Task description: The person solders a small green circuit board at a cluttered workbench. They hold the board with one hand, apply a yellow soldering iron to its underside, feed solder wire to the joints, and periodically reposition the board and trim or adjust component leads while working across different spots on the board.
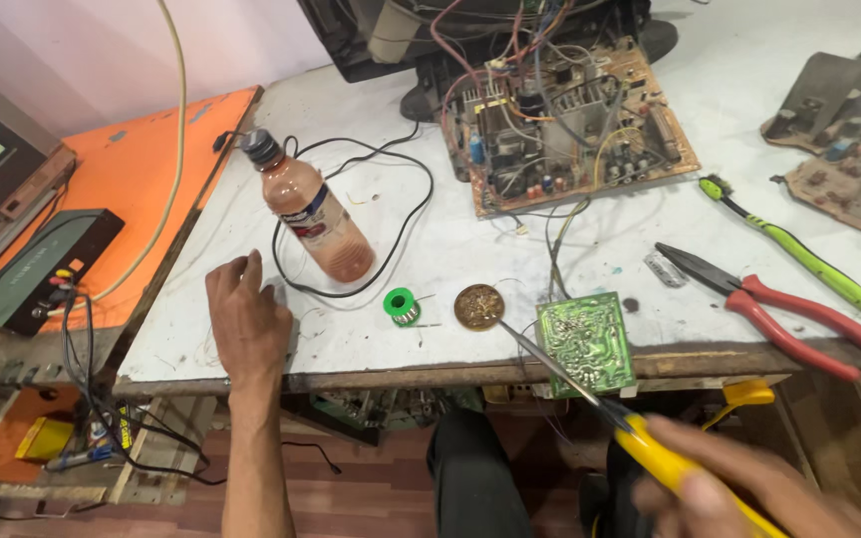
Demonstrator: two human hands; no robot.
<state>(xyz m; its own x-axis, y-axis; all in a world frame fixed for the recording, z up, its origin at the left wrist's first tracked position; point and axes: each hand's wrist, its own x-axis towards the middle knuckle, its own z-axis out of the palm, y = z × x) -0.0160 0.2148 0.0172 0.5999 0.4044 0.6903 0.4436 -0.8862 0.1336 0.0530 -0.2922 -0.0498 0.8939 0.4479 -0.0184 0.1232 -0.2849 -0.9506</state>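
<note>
My left hand (pixel 248 319) rests palm down on the white workbench (pixel 430 239) near its front edge, holding nothing, fingers slightly apart. My right hand (pixel 749 493) grips a yellow-handled soldering iron (pixel 590 394) at the lower right. Its metal tip reaches up to a round brown flux tin (pixel 477 306). A small green circuit board (pixel 587 342) lies under the iron's shaft at the bench edge. A green spool of solder wire (pixel 402 305) sits just left of the tin.
A plastic bottle of pinkish liquid (pixel 311 209) lies inside a black cable loop. A large wired circuit board (pixel 570 125) is at the back. Red-handled pliers (pixel 769 304) and a green screwdriver (pixel 799 249) lie right. An orange table (pixel 142 169) with a black box stands left.
</note>
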